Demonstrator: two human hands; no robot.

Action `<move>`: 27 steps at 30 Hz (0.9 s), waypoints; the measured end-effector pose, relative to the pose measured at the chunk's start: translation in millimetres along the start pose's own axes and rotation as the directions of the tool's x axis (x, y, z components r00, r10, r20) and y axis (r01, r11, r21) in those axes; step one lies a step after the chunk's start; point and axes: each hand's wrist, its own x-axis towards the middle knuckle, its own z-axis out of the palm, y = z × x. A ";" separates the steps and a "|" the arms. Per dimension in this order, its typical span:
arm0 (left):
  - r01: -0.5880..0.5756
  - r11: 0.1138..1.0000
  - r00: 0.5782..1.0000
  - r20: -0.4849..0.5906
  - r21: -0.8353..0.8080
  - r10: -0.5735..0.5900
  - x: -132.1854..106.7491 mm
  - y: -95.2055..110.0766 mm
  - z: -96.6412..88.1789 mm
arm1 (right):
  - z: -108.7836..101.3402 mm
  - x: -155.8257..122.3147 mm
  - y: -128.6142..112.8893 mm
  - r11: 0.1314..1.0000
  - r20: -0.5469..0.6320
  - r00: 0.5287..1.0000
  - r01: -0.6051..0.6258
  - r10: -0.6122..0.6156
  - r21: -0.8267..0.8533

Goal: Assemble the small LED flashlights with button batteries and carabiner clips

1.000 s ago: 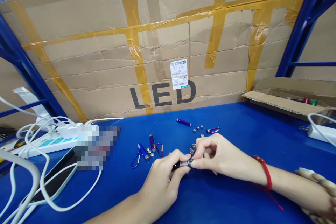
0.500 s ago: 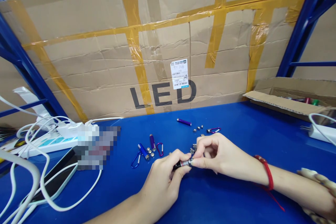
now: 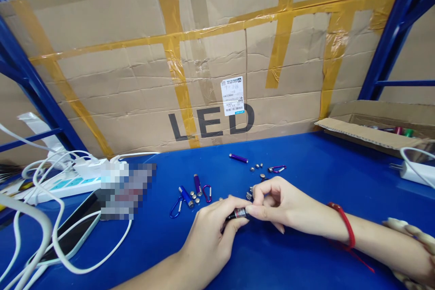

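My left hand [image 3: 217,226] is closed round a black mini flashlight [image 3: 239,213] with a small printed label, held just above the table. At its right end, the thumb and index finger of my right hand [image 3: 277,201] are pinched together against the tube. Those fingertips cover the end, so any small part between them is hidden. Behind my right fingers lie several silver button cells [image 3: 249,195]. Left of my hands are a blue mini flashlight [image 3: 185,196] and a purple one [image 3: 197,185], with a blue carabiner [image 3: 176,207], a purple carabiner [image 3: 207,193] and several button cells [image 3: 197,200].
Farther back lie a purple tube [image 3: 238,158] and a cap with a carabiner [image 3: 277,169]. A power strip [image 3: 64,189], white cables and a phone [image 3: 76,224] occupy the left. An open cardboard box [image 3: 363,139] and a white charger [image 3: 418,174] are at right.
My right fingertips have shifted slightly and now cover the silver end of the black flashlight. My left hand stays nearly in place, still holding the tube.
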 end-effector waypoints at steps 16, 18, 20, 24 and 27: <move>0.117 0.993 0.993 -0.005 0.015 -0.117 0.2 5.3 -0.5 | 4.3 -2.9 -7.1 0.982 -0.154 0.983 0.071 -0.098 -0.172; 0.114 0.993 0.993 -0.011 0.016 -0.114 0.7 5.1 -0.8 | 4.3 -3.9 -9.5 0.952 -0.223 0.951 0.152 -0.214 -0.264; 0.106 0.994 0.994 -0.017 0.031 -0.106 1.2 4.9 -1.0 | 3.3 -4.9 -11.5 0.896 -0.231 0.910 0.245 -0.344 -0.370; 0.093 0.995 0.996 -0.014 0.041 -0.092 1.8 4.3 -0.7 | 0.3 -5.1 -12.2 0.794 -0.180 0.850 0.358 -0.495 -0.492; 0.110 0.992 0.994 -0.001 0.057 -0.110 1.8 3.2 -0.6 | -1.4 -3.9 -9.5 0.748 -0.158 0.816 0.409 -0.556 -0.522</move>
